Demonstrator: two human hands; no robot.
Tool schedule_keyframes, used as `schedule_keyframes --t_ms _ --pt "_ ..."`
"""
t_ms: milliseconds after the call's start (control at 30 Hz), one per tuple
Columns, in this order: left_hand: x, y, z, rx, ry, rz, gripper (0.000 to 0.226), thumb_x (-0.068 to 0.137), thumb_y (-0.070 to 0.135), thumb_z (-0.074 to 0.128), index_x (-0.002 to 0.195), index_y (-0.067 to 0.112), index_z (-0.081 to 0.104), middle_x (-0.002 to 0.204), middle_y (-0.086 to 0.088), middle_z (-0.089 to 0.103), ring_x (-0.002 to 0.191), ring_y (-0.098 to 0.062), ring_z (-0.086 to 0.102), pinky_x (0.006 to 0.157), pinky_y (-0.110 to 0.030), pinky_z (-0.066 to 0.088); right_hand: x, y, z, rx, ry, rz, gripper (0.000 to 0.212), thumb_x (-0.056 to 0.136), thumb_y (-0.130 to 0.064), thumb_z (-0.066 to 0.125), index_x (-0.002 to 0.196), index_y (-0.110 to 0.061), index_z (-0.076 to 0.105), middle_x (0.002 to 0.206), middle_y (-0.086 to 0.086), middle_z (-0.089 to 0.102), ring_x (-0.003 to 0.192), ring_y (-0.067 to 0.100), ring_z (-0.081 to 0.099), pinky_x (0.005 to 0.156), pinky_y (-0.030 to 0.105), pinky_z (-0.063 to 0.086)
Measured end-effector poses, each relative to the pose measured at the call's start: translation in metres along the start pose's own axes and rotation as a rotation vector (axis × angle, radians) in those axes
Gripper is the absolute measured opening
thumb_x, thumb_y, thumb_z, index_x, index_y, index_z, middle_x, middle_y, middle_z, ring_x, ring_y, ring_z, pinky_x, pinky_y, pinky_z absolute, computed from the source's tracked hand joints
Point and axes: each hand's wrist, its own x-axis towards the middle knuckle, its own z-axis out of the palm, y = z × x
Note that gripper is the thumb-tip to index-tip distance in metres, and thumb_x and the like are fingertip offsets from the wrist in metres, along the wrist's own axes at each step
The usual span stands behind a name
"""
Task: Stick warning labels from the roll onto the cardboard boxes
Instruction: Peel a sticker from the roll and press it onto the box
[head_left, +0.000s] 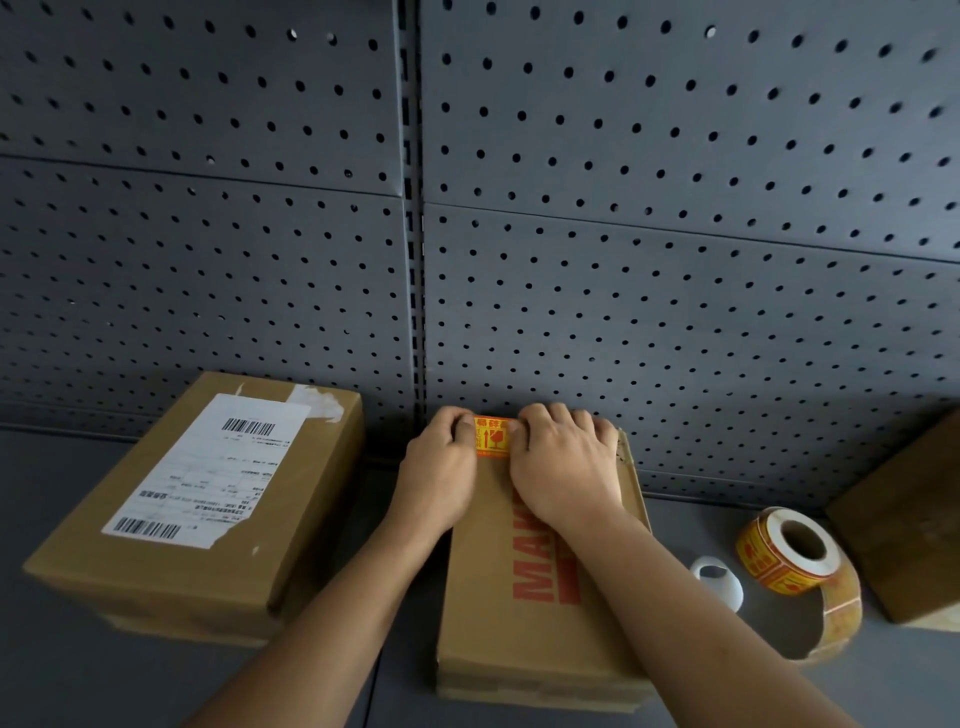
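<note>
Centre frame: your left hand (441, 467) and right hand (566, 467), fingers curled, hold the warning label (492, 439) by its ends at the middle cardboard box's (540, 613) far edge. Smooth from its middle outward, square to the edge. Label roll (795, 558): lower right.

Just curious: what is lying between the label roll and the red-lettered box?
A small white loop lies on the grey shelf, shown in the head view.
</note>
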Motion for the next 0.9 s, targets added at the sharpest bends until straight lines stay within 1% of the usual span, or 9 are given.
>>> schedule_keyframes --t_ms 67,200,333,467,600,700,767,833,900 --pt "-0.001 0.001 -0.001 0.02 -0.01 0.009 0.029 0.108 0.04 0.038 0.122 0.026 0.059 0.105 0.006 0.062 0.085 -0.001 0.055 0.071 -0.023 0.044 0.001 0.001 0.0 0.017 0.006 0.003 0.041 0.105 -0.042 0.026 0.125 -0.024 0.057 0.129 -0.001 0.06 0.126 0.026 0.048 0.114 0.048 0.024" --pt "0.0 0.005 -0.002 0.051 -0.03 -0.02 0.031 0.102 0.054 0.046 0.112 0.027 0.058 0.099 0.007 0.062 0.091 -0.014 0.06 0.078 -0.035 0.048 0.002 0.0 0.0 0.03 0.008 0.018 0.047 0.104 -0.049 0.024 0.12 -0.024 0.06 0.126 -0.001 0.063 0.124 0.026 0.05 0.113 0.048 0.025" --pt "0.002 0.009 -0.002 0.09 -0.026 -0.032 0.026 0.103 0.047 0.044 0.107 0.026 0.059 0.098 -0.001 0.065 0.089 -0.019 0.063 0.07 -0.035 0.048 0.004 -0.003 -0.001 0.001 -0.007 0.036 0.052 0.102 -0.057 0.025 0.119 -0.023 0.061 0.125 0.0 0.064 0.124 0.027 0.05 0.111 0.049 0.026" --pt "0.0 0.005 -0.003 0.098 -0.018 0.004 0.023 0.107 0.038 0.037 0.11 0.028 0.058 0.102 0.0 0.064 0.084 -0.01 0.059 0.061 -0.028 0.041 0.005 -0.001 -0.001 0.034 0.018 0.039 0.043 0.103 -0.047 0.028 0.12 -0.024 0.061 0.126 -0.001 0.064 0.125 0.025 0.05 0.112 0.047 0.025" --pt "-0.002 0.005 -0.005 0.077 -0.025 0.013 0.03 0.109 0.034 0.034 0.12 0.023 0.06 0.107 0.001 0.063 0.083 -0.002 0.054 0.066 -0.023 0.042 0.004 0.002 -0.002 0.084 0.031 0.036 0.036 0.104 -0.033 0.031 0.119 -0.024 0.062 0.123 -0.002 0.066 0.122 0.024 0.052 0.111 0.045 0.025" --pt "-0.008 0.007 -0.008 0.032 -0.021 -0.013 0.036 0.108 0.043 0.033 0.12 0.021 0.059 0.109 -0.001 0.065 0.085 -0.004 0.056 0.067 -0.025 0.04 0.0 0.003 -0.01 0.142 0.04 0.029 0.034 0.104 -0.028 0.032 0.122 -0.021 0.06 0.124 0.001 0.063 0.12 0.025 0.052 0.109 0.044 0.031" --pt "-0.013 0.006 -0.01 -0.009 -0.01 -0.044 0.037 0.105 0.055 0.034 0.116 0.027 0.056 0.11 0.001 0.065 0.092 -0.008 0.06 0.074 -0.029 0.047 -0.007 0.007 -0.021 0.186 0.063 0.005 0.036 0.105 -0.031 0.034 0.131 -0.02 0.055 0.13 0.003 0.057 0.123 0.025 0.048 0.106 0.043 0.038" --pt "-0.02 0.007 -0.015 -0.061 -0.022 -0.075 0.04 0.1 0.064 0.035 0.117 0.033 0.054 0.115 0.004 0.065 0.104 -0.013 0.062 0.092 -0.04 0.051 -0.017 0.018 -0.034 0.22 0.097 -0.012 0.038 0.105 -0.034 0.037 0.138 -0.021 0.051 0.134 0.001 0.053 0.126 0.023 0.044 0.101 0.039 0.043" --pt "-0.031 0.006 -0.021 -0.098 -0.077 -0.111 0.054 0.096 0.07 0.037 0.133 0.033 0.051 0.129 0.005 0.063 0.117 -0.016 0.06 0.104 -0.045 0.047 -0.03 0.036 -0.044 0.236 0.106 0.012 0.04 0.103 -0.035 0.041 0.141 -0.024 0.047 0.137 -0.001 0.05 0.129 0.021 0.042 0.097 0.037 0.043"
